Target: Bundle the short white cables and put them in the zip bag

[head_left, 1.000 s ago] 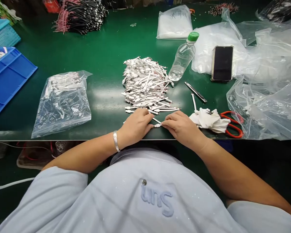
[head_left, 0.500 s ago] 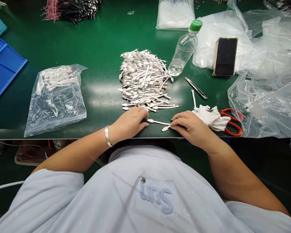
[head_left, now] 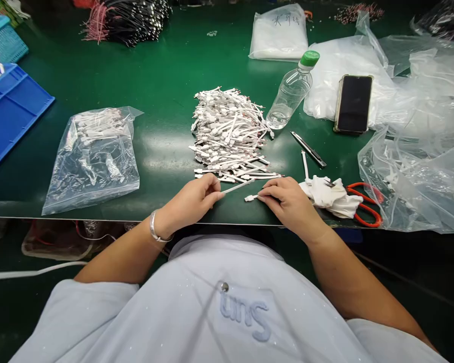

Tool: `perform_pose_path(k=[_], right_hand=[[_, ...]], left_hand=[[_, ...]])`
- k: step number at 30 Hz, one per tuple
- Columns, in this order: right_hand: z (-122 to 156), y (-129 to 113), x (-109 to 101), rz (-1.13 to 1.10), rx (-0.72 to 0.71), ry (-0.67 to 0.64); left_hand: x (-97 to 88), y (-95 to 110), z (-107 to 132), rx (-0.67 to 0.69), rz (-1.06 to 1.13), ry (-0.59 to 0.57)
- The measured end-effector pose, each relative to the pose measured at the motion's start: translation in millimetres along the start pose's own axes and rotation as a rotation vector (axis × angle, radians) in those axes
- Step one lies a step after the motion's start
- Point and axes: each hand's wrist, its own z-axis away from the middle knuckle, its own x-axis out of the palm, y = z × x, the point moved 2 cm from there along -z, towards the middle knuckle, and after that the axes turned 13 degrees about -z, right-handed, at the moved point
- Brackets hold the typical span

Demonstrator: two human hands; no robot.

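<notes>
Left hand (head_left: 189, 201), lower centre of the frame: thumb and forefinger pinched together on a first white cable (head_left: 237, 187), which lies to the right of the fingertips, long axis running rightward and slightly up the frame, its free end by the lower edge of the cable pile (head_left: 229, 131); whether that end touches the pile cannot be told. Right hand (head_left: 287, 201), right of centre: thumb and fingers closed on a second white cable (head_left: 251, 198), a short length with a pale connector showing; this lies to the left of the fingertips, connector pointing left and a little down the frame, the rest hidden by the hand. Relation of the two: held ends at opposite sides, free ends facing inward, the first cable passing above the second connector in the frame with a strip of green table (head_left: 166, 91) between them; the connector sits nearer the right fingertips than the left. Cable pile: centre of the frame, just above both hands, strands mostly crosswise. Also present, right of the pile: bottle (head_left: 289, 96), slim cutter (head_left: 308, 149), white cloth (head_left: 331, 195); at left, clear bag of white cables (head_left: 94, 161)
</notes>
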Motion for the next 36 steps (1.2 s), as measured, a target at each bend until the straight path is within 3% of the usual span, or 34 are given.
perform_pose_path(k=[2, 4, 8, 11, 14, 17, 23, 25, 28, 31, 33, 36], right_hand=[[-7.7, -3.7, 2.9, -0.065, 0.076, 0.119], [-13.6, -9.7, 5.6, -0.319, 0.204, 0.153], [-21.8, -26.2, 13.6, -0.978, 0.445, -0.024], [-26.5, -33.1, 16.7, -1.134, 0.558, 0.02], [-27.2, -33.2, 19.9, -1.154, 0.645, 0.092], [-24.7, -30.5, 22.4, -1.075, 0.657, 0.104], [-18.9, -30.8, 24.3, -0.862, 0.648, 0.024], [-16.0, -33.4, 21.1, -0.718, 0.582, -0.041], [-9.9, -30.8, 11.4, -0.422, 0.399, -0.138], [-5.2, -14.4, -4.0, -0.122, 0.183, 0.008], [-3.6, 0.7, -11.8, 0.06, 0.116, 0.081], [-4.2, 17.6, -14.0, 0.163, 0.128, 0.01]], left_hand=[[-3.5, 2.1, 5.5, -0.08, 0.261, -0.043], [-5.2, 4.8, 9.3, -0.129, 0.409, -0.082], [-4.5, 6.1, 12.0, -0.113, 0.533, -0.171], [-1.3, 4.4, 12.7, -0.086, 0.584, -0.212], [0.0, 3.6, 14.0, -0.04, 0.602, -0.117], [-0.1, 1.7, 15.6, -0.071, 0.563, -0.052], [-0.5, -5.1, 17.2, -0.216, 0.663, -0.156], [-1.5, -7.7, 18.6, -0.164, 0.501, -0.12], [-0.5, -12.2, 21.8, 0.01, 0.064, 0.023], [5.7, -18.2, 24.6, 0.108, -0.285, 0.158], [10.3, -21.6, 25.7, 0.112, -0.397, 0.215], [14.7, -22.0, 25.6, 0.118, -0.438, 0.249]])
